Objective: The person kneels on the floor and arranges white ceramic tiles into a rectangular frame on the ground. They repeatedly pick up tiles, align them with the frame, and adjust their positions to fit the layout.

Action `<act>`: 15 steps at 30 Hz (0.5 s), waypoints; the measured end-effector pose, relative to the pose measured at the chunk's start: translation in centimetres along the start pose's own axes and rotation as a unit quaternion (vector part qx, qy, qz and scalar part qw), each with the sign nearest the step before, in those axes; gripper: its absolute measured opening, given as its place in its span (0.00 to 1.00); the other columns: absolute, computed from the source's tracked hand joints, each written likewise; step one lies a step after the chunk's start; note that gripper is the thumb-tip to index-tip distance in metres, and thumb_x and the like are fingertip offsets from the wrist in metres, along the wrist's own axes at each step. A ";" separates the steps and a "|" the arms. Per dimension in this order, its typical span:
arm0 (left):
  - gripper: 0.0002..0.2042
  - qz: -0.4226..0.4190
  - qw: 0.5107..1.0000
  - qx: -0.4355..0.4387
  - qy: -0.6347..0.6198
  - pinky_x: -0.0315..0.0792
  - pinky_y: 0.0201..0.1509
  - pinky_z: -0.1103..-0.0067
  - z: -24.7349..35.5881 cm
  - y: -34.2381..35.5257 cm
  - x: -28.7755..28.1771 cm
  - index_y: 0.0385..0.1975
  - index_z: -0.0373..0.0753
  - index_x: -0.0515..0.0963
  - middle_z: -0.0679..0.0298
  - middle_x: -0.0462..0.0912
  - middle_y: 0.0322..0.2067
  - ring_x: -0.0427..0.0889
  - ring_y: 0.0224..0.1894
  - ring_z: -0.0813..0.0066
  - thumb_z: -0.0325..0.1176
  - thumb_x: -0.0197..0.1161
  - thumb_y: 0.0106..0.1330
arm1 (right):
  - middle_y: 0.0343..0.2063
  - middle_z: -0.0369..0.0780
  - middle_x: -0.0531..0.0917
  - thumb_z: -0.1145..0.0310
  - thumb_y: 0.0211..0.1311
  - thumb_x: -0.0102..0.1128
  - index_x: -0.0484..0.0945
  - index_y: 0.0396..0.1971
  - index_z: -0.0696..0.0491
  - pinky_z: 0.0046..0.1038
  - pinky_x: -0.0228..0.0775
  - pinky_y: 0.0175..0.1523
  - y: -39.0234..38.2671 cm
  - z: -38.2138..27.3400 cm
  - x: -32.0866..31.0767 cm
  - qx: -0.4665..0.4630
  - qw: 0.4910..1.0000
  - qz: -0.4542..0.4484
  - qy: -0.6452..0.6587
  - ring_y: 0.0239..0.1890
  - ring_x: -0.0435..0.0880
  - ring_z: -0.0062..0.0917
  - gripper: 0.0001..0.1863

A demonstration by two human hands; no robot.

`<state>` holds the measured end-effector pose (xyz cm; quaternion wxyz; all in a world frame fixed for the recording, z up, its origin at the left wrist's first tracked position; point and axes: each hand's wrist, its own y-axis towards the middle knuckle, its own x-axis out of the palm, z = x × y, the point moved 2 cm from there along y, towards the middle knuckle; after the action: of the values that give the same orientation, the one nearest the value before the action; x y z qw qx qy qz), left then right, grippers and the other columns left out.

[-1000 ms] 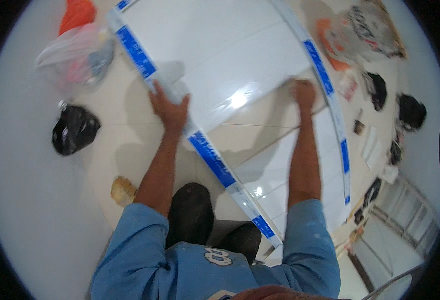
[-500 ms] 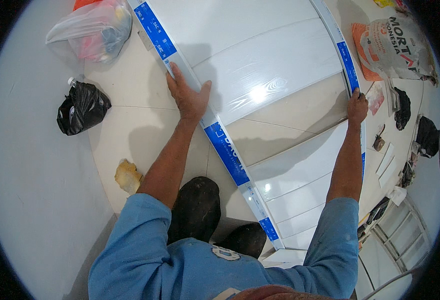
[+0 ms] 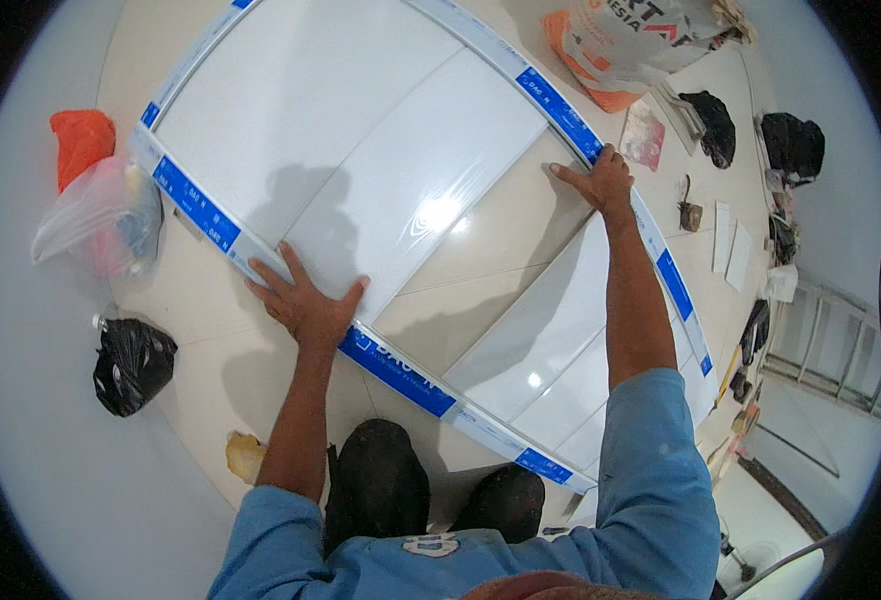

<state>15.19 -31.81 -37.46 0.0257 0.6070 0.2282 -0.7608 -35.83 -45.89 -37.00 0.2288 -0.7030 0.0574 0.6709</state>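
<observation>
A large rectangular door frame (image 3: 496, 418), pale with blue-printed protective film on its rails, lies slanted across the floor in front of my knees. Glossy white panels (image 3: 401, 165) fill parts of it, and a gap between them shows floor tiles. My left hand (image 3: 306, 300) rests with spread fingers on the near rail and the panel's edge beside it. On the opposite rail, my right hand (image 3: 606, 183) lies with its fingers over the rail and its thumb stretched out above the gap.
At the left are an orange bag (image 3: 83, 145), a clear plastic bag (image 3: 111, 220) and a black bag (image 3: 136, 365) with a bottle top. A yellowish scrap (image 3: 246, 457) lies near my left forearm. A mortar sack (image 3: 626, 45), black bags (image 3: 794, 147) and white strips (image 3: 738, 255) are at the right.
The view has turned, so the frame lies more slantwise and shows its far left corner. My left hand's fingers have spread wider, and my right thumb has come away from the rail.
</observation>
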 end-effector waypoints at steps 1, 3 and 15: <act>0.71 -0.007 1.000 0.007 0.009 0.48 0.72 0.30 0.6 -0.5 -0.4 0.83 0.47 0.37 0.31 0.28 0.78 0.28 0.79 0.24 0.68 0.79 0.45 | 0.59 0.60 0.77 0.17 0.36 0.71 0.66 0.64 0.66 0.62 0.64 0.68 0.2 -0.2 -0.1 0.011 1.000 -0.015 0.007 0.65 0.76 0.55 0.70; 0.74 -0.034 0.999 0.021 0.036 0.47 0.71 0.26 1.6 -1.3 -1.1 0.83 0.50 0.36 0.32 0.26 0.78 0.27 0.79 0.24 0.71 0.80 0.40 | 0.61 0.62 0.75 0.17 0.33 0.72 0.66 0.65 0.66 0.66 0.60 0.69 0.6 -0.3 -0.2 0.019 0.999 -0.031 0.039 0.69 0.72 0.57 0.72; 0.67 -0.009 0.991 0.124 0.047 0.47 0.66 0.23 2.0 -3.1 0.5 0.83 0.57 0.45 0.42 0.33 0.81 0.30 0.82 0.33 0.65 0.80 0.41 | 0.68 0.61 0.70 0.18 0.31 0.73 0.62 0.71 0.64 0.63 0.55 0.74 1.7 0.0 -0.9 0.061 0.990 -0.117 0.051 0.74 0.66 0.53 0.75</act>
<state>12.27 -29.64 -36.58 -0.0675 0.6388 0.1386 -0.7538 -36.59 -47.56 -36.55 0.3449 -0.7229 0.0274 0.5980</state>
